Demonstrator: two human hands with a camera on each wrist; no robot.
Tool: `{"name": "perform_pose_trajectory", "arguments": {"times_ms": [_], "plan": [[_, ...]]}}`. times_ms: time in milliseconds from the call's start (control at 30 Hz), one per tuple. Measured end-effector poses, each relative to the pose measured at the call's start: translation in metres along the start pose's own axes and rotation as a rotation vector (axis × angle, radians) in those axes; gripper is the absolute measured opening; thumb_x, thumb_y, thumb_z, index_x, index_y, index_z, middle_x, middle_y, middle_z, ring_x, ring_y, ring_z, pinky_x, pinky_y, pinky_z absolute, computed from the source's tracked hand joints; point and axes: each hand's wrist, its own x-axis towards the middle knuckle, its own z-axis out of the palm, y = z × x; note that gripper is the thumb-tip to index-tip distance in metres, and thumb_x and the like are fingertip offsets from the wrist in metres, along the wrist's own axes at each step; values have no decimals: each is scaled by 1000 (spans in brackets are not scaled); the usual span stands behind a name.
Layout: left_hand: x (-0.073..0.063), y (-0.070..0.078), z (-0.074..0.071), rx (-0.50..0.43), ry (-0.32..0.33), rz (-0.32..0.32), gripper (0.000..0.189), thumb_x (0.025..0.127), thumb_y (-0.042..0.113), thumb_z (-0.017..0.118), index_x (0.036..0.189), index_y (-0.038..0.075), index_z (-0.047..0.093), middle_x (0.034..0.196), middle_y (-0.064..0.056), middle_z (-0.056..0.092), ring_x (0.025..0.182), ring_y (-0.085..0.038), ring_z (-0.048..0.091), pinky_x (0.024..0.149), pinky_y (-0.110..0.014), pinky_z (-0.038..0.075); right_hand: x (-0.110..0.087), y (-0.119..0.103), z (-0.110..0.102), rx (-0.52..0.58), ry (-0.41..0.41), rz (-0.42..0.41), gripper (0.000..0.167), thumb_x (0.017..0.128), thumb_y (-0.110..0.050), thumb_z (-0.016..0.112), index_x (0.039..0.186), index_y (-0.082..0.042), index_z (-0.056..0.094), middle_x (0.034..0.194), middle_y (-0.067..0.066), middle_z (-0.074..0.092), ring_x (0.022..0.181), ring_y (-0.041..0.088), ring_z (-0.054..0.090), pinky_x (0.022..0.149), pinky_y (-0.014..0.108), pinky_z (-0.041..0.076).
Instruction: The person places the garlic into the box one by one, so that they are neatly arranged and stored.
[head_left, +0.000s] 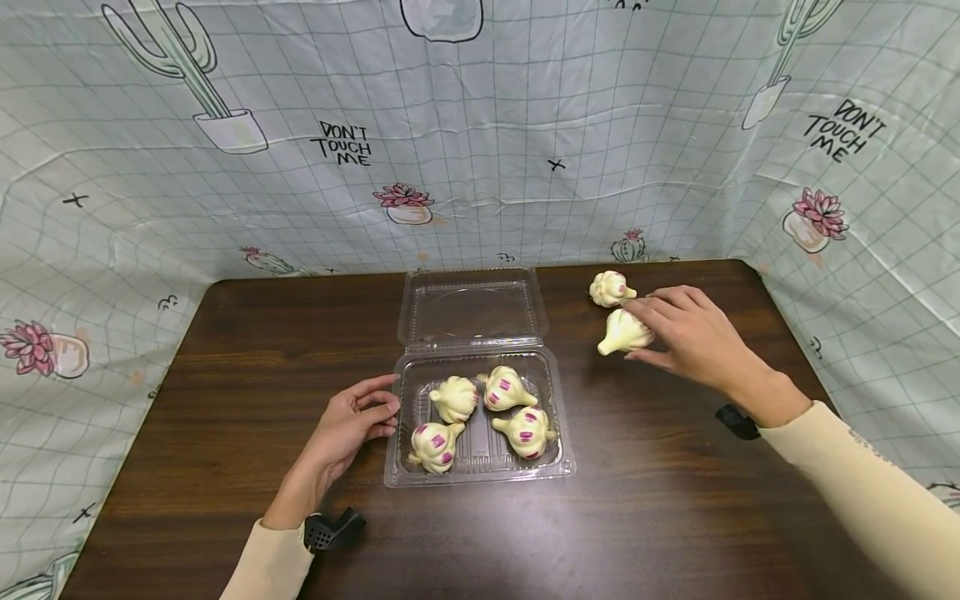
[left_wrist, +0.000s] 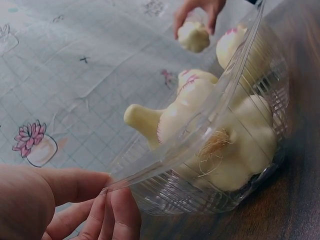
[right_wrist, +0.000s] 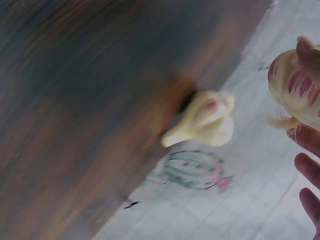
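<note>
My left hand [head_left: 341, 429] pinches the left rim of a clear plastic clamshell container [head_left: 480, 478] between thumb and fingers, as the left wrist view shows up close. Several garlic bulbs, among them a purple-streaked bulb [head_left: 434, 447] at the near left, lie inside its base. Over the table's right side, my right hand [head_left: 701, 337] grips another garlic bulb [head_left: 626, 332], its stem pointing left. In the right wrist view, thumb and fingers sit on either side of that held bulb [right_wrist: 295, 92]. Just beyond it, a loose garlic bulb [head_left: 609, 288] lies on the table.
The container's lid [head_left: 474, 307] is folded back flat toward the rear. Everything sits on a dark wooden table [head_left: 247, 375]. A printed cloth [head_left: 480, 200] with cactus drawings hangs behind the table and at both sides.
</note>
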Motion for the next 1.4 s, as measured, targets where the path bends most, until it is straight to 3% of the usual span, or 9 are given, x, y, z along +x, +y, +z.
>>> {"name": "perform_pose_trajectory", "arguments": {"times_ms": [200, 633, 833, 1033, 1400], "plan": [[-1, 0, -1, 5, 4, -4, 54, 103, -8, 57, 155, -10, 42, 100, 2, 65, 76, -6, 66, 72, -19, 61, 19, -22, -7, 15, 49, -58, 76, 107, -68, 43, 129, 1, 69, 118, 15, 73, 107, 38, 64, 95, 56, 50], [3, 0, 1, -21, 0, 9, 52, 104, -9, 57, 154, -11, 42, 98, 2, 65, 78, -7, 66, 72, -19, 61, 49, -62, -20, 28, 69, -139, 76, 107, -68, 43, 137, -3, 68, 132, 11, 71, 116, 33, 64, 103, 54, 49], [5, -1, 1, -18, -4, 8, 53, 104, -9, 57, 154, -10, 42, 98, 2, 64, 77, -7, 67, 72, -19, 61, 57, -79, -17, 27, 38, -175, 78, 106, -70, 41, 136, -3, 68, 133, 11, 71, 116, 33, 64, 102, 52, 50], [4, -1, 0, -14, -2, -3, 53, 104, -10, 56, 155, -10, 42, 99, 2, 65, 77, -6, 67, 72, -19, 61, 63, -99, -8, 42, -4, -232, 74, 99, -68, 55, 136, -5, 67, 133, 10, 70, 117, 33, 63, 103, 49, 50], [1, -2, -1, -21, 4, -3, 53, 104, -9, 56, 155, -10, 42, 99, 2, 65, 79, -7, 66, 73, -19, 61, 72, -130, 8, 5, -101, -312, 82, 97, -75, 50, 139, -7, 65, 137, 11, 67, 118, 29, 63, 105, 46, 51]]}}
